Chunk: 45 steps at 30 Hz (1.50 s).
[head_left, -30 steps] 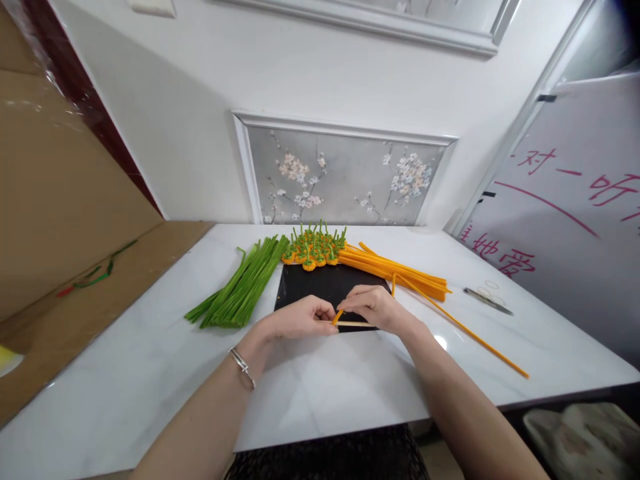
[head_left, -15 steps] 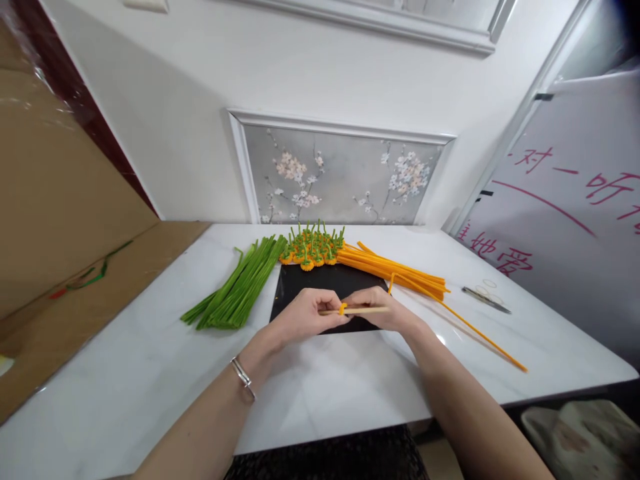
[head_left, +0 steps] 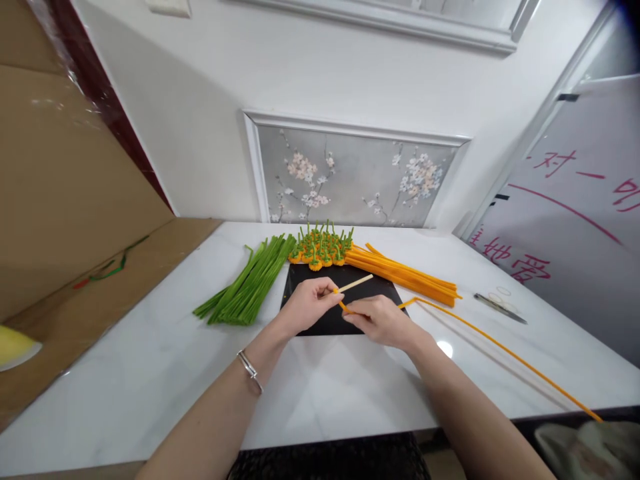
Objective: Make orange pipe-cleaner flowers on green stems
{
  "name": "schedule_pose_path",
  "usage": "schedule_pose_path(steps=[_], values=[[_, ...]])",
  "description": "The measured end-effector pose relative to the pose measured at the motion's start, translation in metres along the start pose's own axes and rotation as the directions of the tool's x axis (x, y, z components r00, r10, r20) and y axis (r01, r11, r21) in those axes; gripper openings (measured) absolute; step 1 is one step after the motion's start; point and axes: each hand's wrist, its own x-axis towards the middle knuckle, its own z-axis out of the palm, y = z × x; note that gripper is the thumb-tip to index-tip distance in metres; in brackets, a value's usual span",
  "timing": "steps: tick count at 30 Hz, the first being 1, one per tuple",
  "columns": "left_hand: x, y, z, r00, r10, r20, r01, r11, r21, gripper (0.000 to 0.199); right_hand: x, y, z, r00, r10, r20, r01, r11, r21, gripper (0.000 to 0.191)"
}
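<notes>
Between the fingers of my left hand is a thin wooden stick, its free end pointing up and to the right. An orange pipe cleaner is looped on the stick at my left fingertips. My right hand pinches that pipe cleaner a little below and right of the stick. Its long tail runs past my right wrist toward the table's right front edge. Both hands are over a black mat. Just behind the mat stand several small orange pumpkin shapes with green stems.
Green pipe cleaners lie bundled at the left, and orange pipe cleaners at the right. Scissors rest farther right on the white table. Cardboard borders the left side; a floral panel is on the wall behind.
My right hand has moved off the stick, down and right, drawing the orange strand out. The stick has tilted upward at its right end. The view has shifted slightly left.
</notes>
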Motion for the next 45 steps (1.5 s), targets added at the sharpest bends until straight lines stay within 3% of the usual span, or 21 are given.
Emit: schedule_pose_path(steps=[10,16,20,23,27,29,34,37,40,45], values=[[-0.002,-0.002,-0.007,0.985,-0.039,0.167,0.047,0.998,-0.045,0.014,-0.003,0.004,-0.009,0.977,-0.087,-0.195,0.061,0.989,-0.137,0.024],[-0.004,-0.001,-0.004,0.996,-0.001,0.089,-0.024,0.960,0.278,0.015,0.001,-0.002,-0.007,0.950,-0.204,-0.236,0.123,0.940,-0.319,0.027],[-0.005,-0.001,0.002,0.990,0.040,0.139,-0.097,0.898,0.430,0.017,0.005,-0.007,-0.006,0.943,-0.238,-0.231,0.136,0.914,-0.383,0.026],[-0.007,0.000,0.006,0.983,0.060,0.175,-0.138,0.869,0.476,0.016,0.007,-0.003,-0.007,0.934,-0.189,-0.303,0.079,0.937,-0.340,0.022],[-0.010,0.006,0.008,0.977,0.049,0.209,-0.158,0.824,0.545,0.014,0.007,0.011,-0.009,0.943,-0.046,-0.330,0.003,0.992,-0.130,0.022],[-0.011,0.009,0.008,0.977,0.057,0.206,-0.161,0.832,0.531,0.005,0.008,0.017,-0.010,0.951,0.006,-0.310,-0.014,1.000,-0.023,0.022],[-0.014,0.014,0.009,0.963,0.109,0.247,-0.224,0.832,0.507,0.025,0.007,0.025,-0.014,0.969,0.109,-0.220,-0.061,0.975,0.212,0.025],[-0.015,0.017,0.011,0.947,0.130,0.294,-0.269,0.820,0.505,0.025,0.005,0.030,-0.016,0.977,0.206,-0.060,-0.170,0.913,0.371,0.026],[-0.016,0.020,0.014,0.931,0.156,0.329,-0.305,0.829,0.469,0.025,0.004,0.036,-0.019,0.950,0.280,0.138,-0.312,0.824,0.473,0.030],[-0.016,0.022,0.016,0.947,0.186,0.262,-0.268,0.907,0.326,0.014,0.004,0.036,-0.021,0.922,0.240,0.304,-0.379,0.724,0.576,0.036]])
